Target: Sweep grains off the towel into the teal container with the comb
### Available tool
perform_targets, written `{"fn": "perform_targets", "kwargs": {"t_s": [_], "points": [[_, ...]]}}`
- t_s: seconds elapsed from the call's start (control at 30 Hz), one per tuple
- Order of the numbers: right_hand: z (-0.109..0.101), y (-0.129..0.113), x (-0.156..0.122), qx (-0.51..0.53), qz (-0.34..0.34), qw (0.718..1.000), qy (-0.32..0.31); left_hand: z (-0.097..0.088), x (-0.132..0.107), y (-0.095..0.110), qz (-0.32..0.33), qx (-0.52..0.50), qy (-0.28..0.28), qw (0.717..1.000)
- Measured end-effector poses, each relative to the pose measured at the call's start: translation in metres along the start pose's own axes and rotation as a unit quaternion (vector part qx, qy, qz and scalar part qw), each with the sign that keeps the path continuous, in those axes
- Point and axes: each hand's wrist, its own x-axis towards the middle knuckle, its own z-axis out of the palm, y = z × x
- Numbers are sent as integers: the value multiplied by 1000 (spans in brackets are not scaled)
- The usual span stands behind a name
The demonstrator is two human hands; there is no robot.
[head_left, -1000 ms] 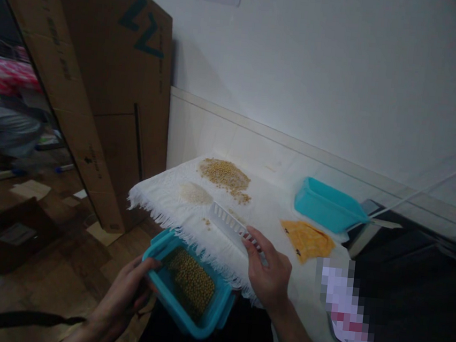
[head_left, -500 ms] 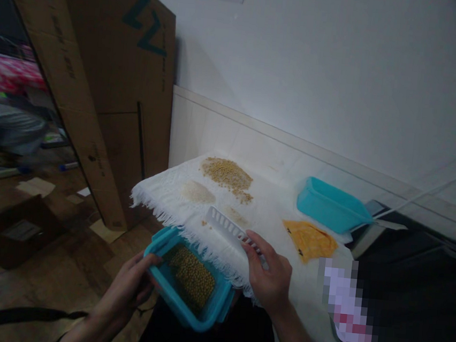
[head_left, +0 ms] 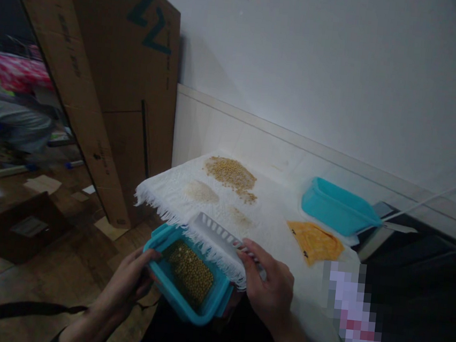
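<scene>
White strip [head_left: 219, 243] lies along the far side of your blue box [head_left: 219, 300]

What seems to count most is how the strip sits next to the box. It is just past the far long side, over the fringe of the white cloth [head_left: 270, 215]. You can't tell here if it touches the cloth. From your right hand [head_left: 271, 289], the strip reaches out to the left and a bit away from you. Your right fingers are pinching its near end, so that hand is the closer one. The slots run along its far edge, and its flat face is on the box's side.

The strip is long and thin. Its free end points to the far left, toward the far corner of the box. The box's long way also runs from far left to near right, so the two lie nearly side by side, with the strip a bit flatter across.

Your left hand [head_left: 131, 274] is gripping the box's left end, thumb over the rim; the fingers below are partly hidden. The box is off the cloth's edge, over your lap, open at the top, with beans [head_left: 194, 276] inside. A bean pile [head_left: 231, 173] lies farther off on the cloth.
</scene>
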Motion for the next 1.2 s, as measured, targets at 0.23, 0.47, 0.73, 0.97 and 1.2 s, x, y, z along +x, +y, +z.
{"fn": "perform_targets", "kwargs": {"t_s": [0.23,0.47,0.73,0.97,1.2], "points": [[16,24,1,-25,0,1000,10,3,-3,3,0,-4,7,1000],[-2,5,-7,-7,-9,1000,-17,3,-3,3,-14,-3,18,1000],[-13,67,8,-132,120,980,86,7,-7,4,-21,-9,5,1000],[-3,79,15,-117,123,985,20,4,-2,-6,-19,-11,4,1000],[-3,75,11,-92,113,989,22,3,-1,-6,-17,-8,-1,1000]]}}
